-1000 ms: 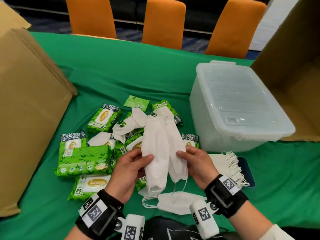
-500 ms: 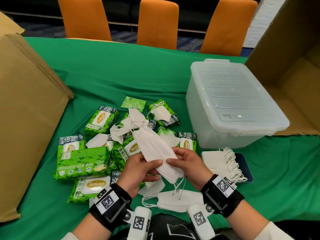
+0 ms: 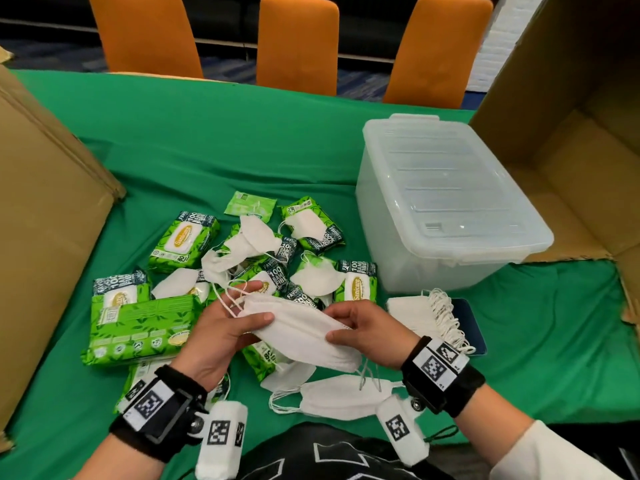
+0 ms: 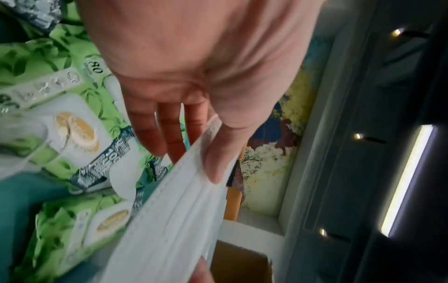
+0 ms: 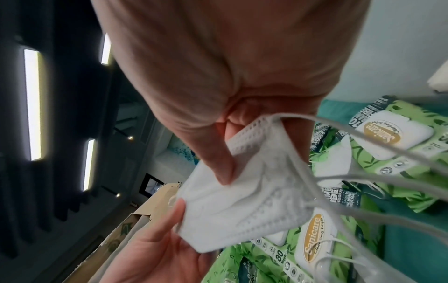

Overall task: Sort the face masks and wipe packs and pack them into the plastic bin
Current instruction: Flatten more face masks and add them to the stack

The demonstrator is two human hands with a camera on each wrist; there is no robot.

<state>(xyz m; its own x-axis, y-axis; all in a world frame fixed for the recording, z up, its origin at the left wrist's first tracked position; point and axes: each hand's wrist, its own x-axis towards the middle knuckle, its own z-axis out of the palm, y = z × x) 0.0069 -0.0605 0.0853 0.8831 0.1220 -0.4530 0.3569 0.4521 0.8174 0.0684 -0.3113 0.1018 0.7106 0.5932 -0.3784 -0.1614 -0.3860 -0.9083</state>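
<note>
Both hands hold a small stack of white face masks flat above the table. My left hand pinches its left end, thumb on top, and my right hand pinches the right end. The left wrist view has the thumb pressed on the masks; the right wrist view has thumb and fingers gripping the masks. Green wipe packs and loose masks lie scattered behind. A sorted mask stack sits at the right. The clear plastic bin stands with its lid on.
Another mask lies near the table's front edge. Open cardboard boxes stand at the left and right. A dark flat object lies under the sorted stack. Orange chairs line the far side of the green cloth.
The masks, held hanging upright a second ago, have been turned and lowered to lie nearly flat between both hands. The hands stay close together.
</note>
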